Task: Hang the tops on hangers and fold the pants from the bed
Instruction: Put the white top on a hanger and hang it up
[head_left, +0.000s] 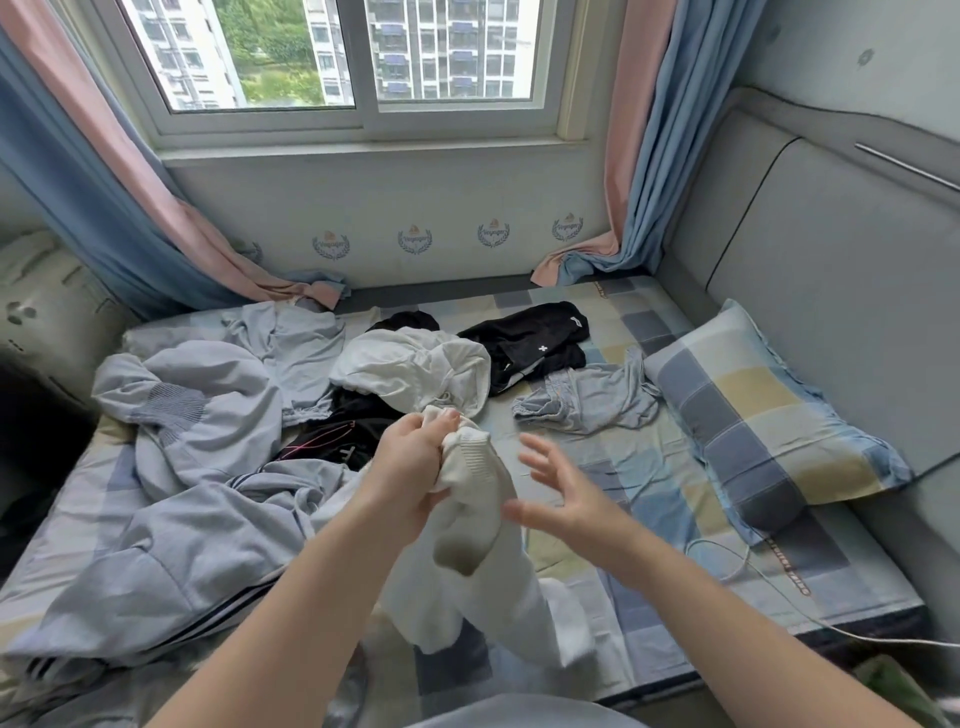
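Observation:
My left hand (410, 467) grips the ribbed cuff of a white garment (483, 551), which hangs from it over the near part of the bed. Just right of the garment, my right hand (566, 493) is open with spread fingers and holds nothing. Behind them lies a white hooded top (410, 369). Black pants (530, 338) with a small white mark lie further back. A light blue garment (587, 400) is crumpled to their right. Another black piece with pink lines (332, 436) shows under the pile. Large grey-blue garments (197, 467) cover the bed's left side.
The bed (649, 499) has a checked sheet and a matching pillow (763, 421) on the right. A white cable (737, 571) trails over the near right corner. Curtains (639, 171) hang either side of the window. A padded grey headboard (831, 249) runs along the right.

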